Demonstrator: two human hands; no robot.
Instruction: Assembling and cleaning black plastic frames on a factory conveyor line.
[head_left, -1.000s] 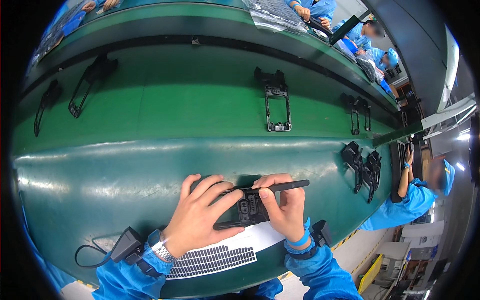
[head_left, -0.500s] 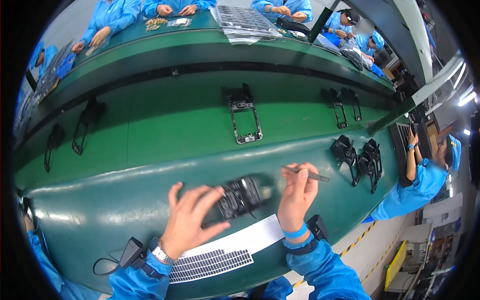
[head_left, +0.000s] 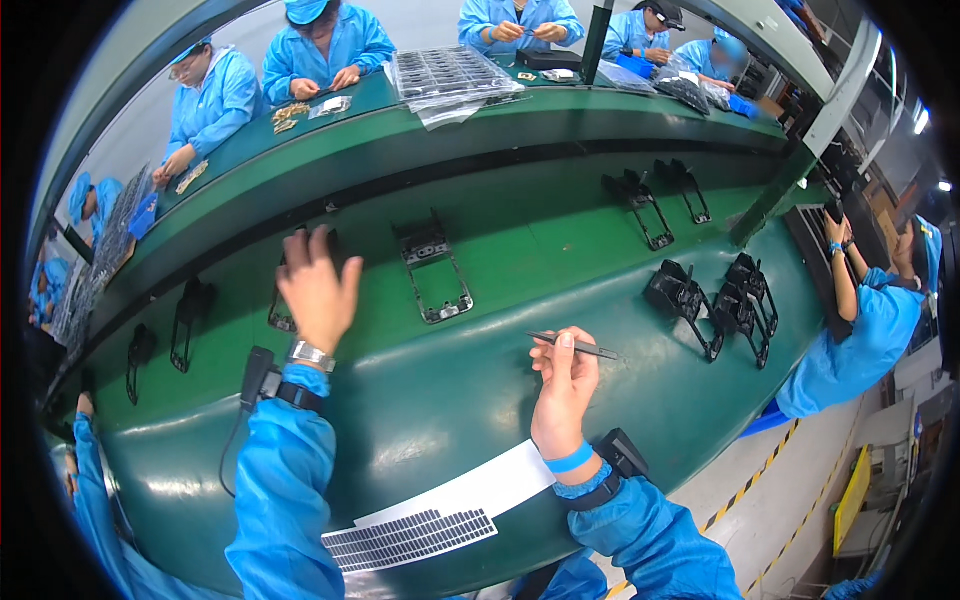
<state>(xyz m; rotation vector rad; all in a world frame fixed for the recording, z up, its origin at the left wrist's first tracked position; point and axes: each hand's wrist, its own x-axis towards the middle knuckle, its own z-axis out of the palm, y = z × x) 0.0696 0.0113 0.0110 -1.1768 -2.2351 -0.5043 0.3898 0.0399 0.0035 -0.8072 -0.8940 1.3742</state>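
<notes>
Green workbench [head_left: 560, 410], grey wall [head_left: 428, 22], pale floor [head_left: 780, 480], bright lights [head_left: 921, 121]

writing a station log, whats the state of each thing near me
left hand: open, over the green belt
right hand: closed on tweezers
tweezers: held in that hand
label sheet: flat on the table, upper row shorter
middle black frame: lying on the belt, untouched
frame under left hand: partly hidden
black units at right: lying clustered on the table

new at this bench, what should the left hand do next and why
Probably draw the left hand back toward the bench: its fingers look spread over a black frame on the green strip, while the right hand holds tweezers above the bench.
</notes>
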